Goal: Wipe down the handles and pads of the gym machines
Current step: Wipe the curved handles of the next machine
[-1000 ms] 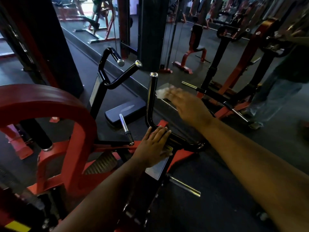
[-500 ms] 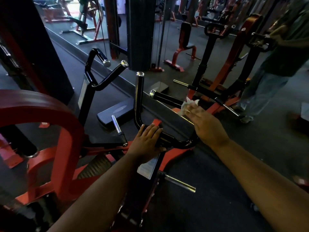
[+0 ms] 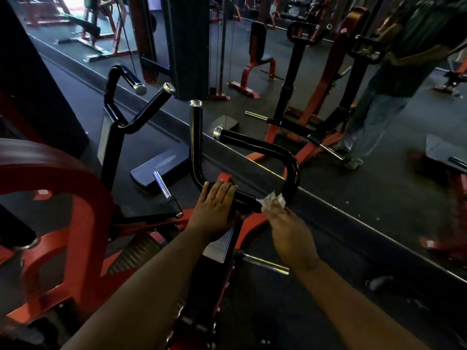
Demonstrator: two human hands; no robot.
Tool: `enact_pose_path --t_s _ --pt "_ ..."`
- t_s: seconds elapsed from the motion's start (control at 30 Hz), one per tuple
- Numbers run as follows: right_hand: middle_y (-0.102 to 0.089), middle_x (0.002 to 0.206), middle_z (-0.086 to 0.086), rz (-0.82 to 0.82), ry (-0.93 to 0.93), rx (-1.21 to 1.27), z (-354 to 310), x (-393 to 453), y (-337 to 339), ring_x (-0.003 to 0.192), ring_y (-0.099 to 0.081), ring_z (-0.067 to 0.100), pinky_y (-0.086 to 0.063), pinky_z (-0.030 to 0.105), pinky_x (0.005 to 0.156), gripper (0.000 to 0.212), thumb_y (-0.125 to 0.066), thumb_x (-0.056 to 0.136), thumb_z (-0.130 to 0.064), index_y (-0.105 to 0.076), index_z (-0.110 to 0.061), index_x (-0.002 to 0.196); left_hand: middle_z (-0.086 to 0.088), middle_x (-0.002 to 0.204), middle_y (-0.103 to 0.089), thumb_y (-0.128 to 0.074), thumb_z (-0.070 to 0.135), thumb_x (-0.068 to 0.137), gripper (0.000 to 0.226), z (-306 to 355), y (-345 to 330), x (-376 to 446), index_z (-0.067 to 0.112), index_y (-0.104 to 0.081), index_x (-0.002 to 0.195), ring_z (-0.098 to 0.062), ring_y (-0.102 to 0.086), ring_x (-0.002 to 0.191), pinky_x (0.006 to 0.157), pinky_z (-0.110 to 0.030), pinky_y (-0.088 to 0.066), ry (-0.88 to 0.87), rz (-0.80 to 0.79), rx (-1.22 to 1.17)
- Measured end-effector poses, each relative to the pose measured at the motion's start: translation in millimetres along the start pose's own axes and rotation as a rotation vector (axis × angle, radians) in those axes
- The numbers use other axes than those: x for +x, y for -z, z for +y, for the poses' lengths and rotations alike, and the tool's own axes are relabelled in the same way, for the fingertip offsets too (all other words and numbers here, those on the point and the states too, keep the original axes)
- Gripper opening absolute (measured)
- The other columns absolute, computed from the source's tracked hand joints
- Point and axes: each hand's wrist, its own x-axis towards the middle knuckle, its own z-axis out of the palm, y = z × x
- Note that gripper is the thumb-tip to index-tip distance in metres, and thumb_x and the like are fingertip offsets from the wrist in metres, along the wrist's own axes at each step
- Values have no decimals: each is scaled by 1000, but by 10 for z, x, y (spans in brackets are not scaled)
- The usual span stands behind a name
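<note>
left hand (image 3: 214,205): grip flat on black handle (image 3: 292,170) | right hand (image 3: 290,231): grip pinching white wipe (image 3: 271,200), 3 o'clock of left hand

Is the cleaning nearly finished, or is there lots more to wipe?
Not nearly. Looks done: the side grip of the black handle, where the white wipe was half a second ago. In hand: the right hand holds the wipe against that handle's lower bend; the left hand rests on the bar. Left: the forked handle further left, untouched here.
</note>
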Motion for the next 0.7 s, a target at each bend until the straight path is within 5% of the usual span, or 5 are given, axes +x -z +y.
enact_pose_path --t_s 0.1,0.27,0.5,0.6,0.7 --pt "-55 146 13 51 -56 -82 168 259 250 141 -46 26 -33 44 120 45 -38 98 -5 -58 -7 138 -10 170 -19 -22 73 95 91 -2 -7 9 14 -14 164 -28 -6 159 127 -55 7 14 -26 -13" --pt "-49 153 9 -170 15 -303 118 255 11 150 -31 25 -5 57 125 56 -54 91 -1 -53 -11 145 -12 169 -21 -19 73 95 89 6 -6 -8 14 -15 163 -30 -8 159 127 -58 0 -9 -2 -2" --pt "-48 152 -4 -131 -48 223 -157 -282 -23 143 -40 7 -42 34 114 49 -39 97 -10 -58 -16 141 -9 171 -14 -21 71 93 91 67 81 -4 14 -13 164 -26 3 160 127 -55 6 40 -45 12" --pt "-53 144 -7 98 -263 440 -65 -188 384 129 -58 14 -38 10 107 43 -41 100 -13 -52 -22 141 -8 173 -3 -26 71 96 91 143 152 6 14 -5 165 -25 12 159 127 -52 11 86 -84 15" --pt "-53 144 -1 454 -304 428 250 201 654 133 -55 15 -44 19 108 47 -41 100 1 -48 -13 144 -7 173 6 -37 64 101 88 257 178 -20 17 1 165 -24 18 158 127 -50 11 130 -83 17"
